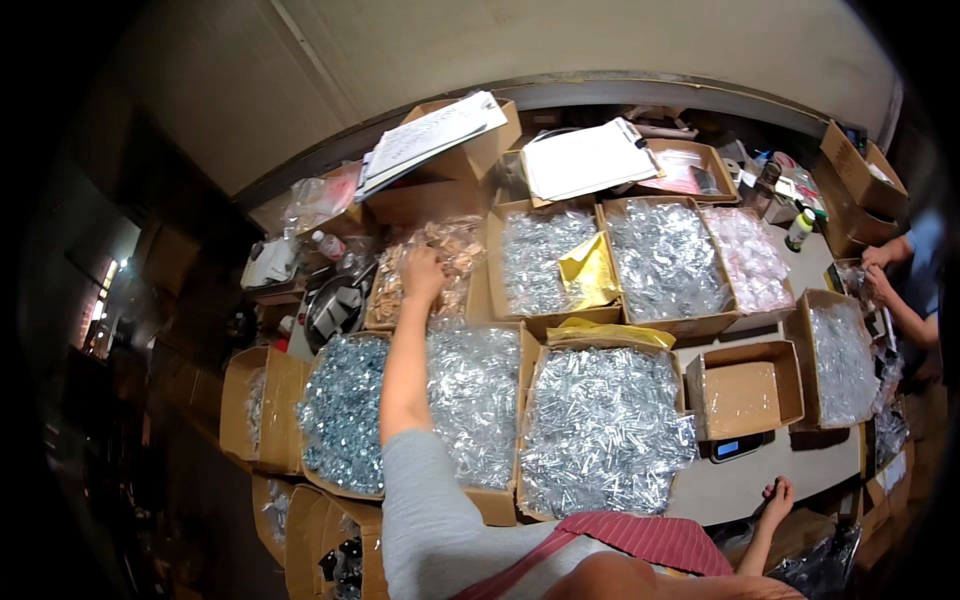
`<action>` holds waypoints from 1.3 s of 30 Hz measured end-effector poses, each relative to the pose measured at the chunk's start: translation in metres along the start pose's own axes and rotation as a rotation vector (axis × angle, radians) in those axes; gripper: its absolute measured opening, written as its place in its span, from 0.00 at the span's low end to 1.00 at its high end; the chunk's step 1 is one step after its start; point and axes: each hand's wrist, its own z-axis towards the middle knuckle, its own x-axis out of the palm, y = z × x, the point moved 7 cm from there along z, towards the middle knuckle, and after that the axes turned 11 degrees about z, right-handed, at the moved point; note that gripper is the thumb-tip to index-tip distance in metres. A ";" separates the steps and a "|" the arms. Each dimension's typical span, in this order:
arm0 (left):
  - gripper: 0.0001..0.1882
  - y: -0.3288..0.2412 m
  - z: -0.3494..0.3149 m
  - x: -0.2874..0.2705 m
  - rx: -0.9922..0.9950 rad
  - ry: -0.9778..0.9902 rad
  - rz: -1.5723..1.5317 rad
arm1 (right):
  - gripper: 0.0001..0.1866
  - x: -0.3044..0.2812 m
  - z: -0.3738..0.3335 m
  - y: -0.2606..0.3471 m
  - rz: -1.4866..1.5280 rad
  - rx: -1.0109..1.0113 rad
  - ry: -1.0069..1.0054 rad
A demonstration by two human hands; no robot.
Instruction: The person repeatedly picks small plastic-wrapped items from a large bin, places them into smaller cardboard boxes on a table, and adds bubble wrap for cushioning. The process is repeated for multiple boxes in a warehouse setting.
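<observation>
My left arm stretches forward, and my left hand (423, 274) is down among small copper-brown pieces (458, 250) in a cardboard box at the far left. Its fingers are curled; what they grip, if anything, is hidden. Off to the right, my right hand (777, 502) is held low by the table's near edge, fingers bent in. Whether something small is in them I cannot make out. Close to that hand, a small scale (738, 447) with a lit display sits under the edge of a shallow, nearly bare cardboard box (745, 395).
Boxes of shiny metal parts (605, 430), dark bluish hardware (345, 410) and clear bags (665, 255) crowd the table. Clipboards with papers (590, 160) rest on boxes behind. A yellow-green bottle (800, 230) stands far right. Another person's hands (878, 272) work at the right edge.
</observation>
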 end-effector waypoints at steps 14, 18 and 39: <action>0.17 -0.143 0.029 0.121 -0.208 0.687 -0.724 | 0.05 0.031 -0.028 0.027 -0.281 -0.145 -0.264; 0.09 -0.193 0.030 0.120 -0.159 0.569 -0.624 | 0.03 0.016 -0.038 0.033 -0.363 -0.243 -0.187; 0.11 -0.535 -0.059 -0.103 0.539 0.864 -0.984 | 0.02 0.074 -0.050 0.081 -0.933 -0.336 -0.310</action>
